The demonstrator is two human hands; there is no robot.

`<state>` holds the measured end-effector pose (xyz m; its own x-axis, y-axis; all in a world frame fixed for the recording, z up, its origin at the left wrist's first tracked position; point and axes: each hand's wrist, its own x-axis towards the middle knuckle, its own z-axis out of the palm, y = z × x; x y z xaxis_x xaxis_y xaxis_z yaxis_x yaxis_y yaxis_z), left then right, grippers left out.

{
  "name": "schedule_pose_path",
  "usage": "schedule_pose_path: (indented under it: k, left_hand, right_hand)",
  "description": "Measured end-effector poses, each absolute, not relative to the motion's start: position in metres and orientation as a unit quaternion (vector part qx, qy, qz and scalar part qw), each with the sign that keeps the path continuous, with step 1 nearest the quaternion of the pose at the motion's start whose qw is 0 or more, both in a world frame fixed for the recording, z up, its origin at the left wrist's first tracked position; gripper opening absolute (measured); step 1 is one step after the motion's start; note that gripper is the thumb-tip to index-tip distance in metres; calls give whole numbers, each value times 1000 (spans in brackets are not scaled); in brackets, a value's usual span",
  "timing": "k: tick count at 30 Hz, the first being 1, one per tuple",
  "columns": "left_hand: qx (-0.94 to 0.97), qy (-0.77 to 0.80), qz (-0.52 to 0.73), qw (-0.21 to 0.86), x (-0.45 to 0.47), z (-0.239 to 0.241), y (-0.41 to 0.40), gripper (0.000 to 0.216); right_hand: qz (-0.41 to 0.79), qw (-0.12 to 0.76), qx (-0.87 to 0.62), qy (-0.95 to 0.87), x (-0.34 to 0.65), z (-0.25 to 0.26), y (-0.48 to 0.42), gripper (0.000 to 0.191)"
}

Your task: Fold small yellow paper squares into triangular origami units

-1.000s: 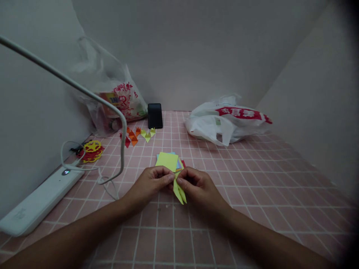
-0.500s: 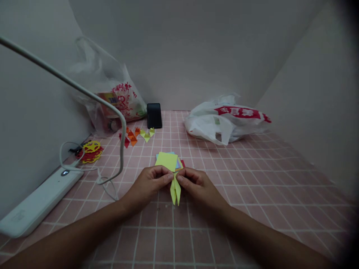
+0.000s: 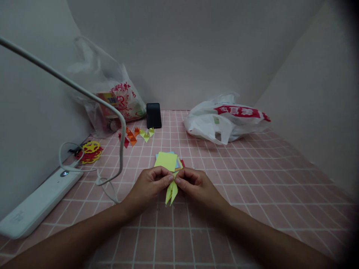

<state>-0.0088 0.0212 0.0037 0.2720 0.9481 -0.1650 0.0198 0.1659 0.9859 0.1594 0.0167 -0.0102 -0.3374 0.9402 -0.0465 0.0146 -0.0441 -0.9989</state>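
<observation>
A folded yellow paper (image 3: 171,193) is pinched at its far end between the thumb and fingers of the left hand (image 3: 153,185) and those of the right hand (image 3: 198,186), their tips brought close together. Its two pointed flaps are left free below the grip, directed towards about 7 o'clock. Just past the grip, at 12 o'clock, a stack of coloured paper squares (image 3: 165,161) is seen, topped by a yellow sheet.

At about 11 o'clock, a translucent plastic bag (image 3: 133,104) with red print is set near the wall; an orange-and-yellow packet (image 3: 108,106) can be made out inside. At about 1 o'clock, a white plastic bag (image 3: 206,125) with a red band is laid down; its contents cannot be identified.
</observation>
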Motion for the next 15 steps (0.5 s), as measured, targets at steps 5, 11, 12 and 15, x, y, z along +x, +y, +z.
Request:
schedule_pose_path:
  k: [5,11,12,15]
  left_hand:
    - [531,471,381,593,-8,5,19,21]
    - [530,473,372,597,-8,6,19,21]
    - [531,472,369,599,-8,6,19,22]
    - [537,462,369,602,-10,3,20,22]
  right_hand:
    - [533,388,-438,-611,159,-7,15,21]
    - [456,374,-452,-670,160,-1,12,19]
    - [452,372,-452,-673,160,-1,12,19]
    - [447,370,-453,-677,160,-2,12,18]
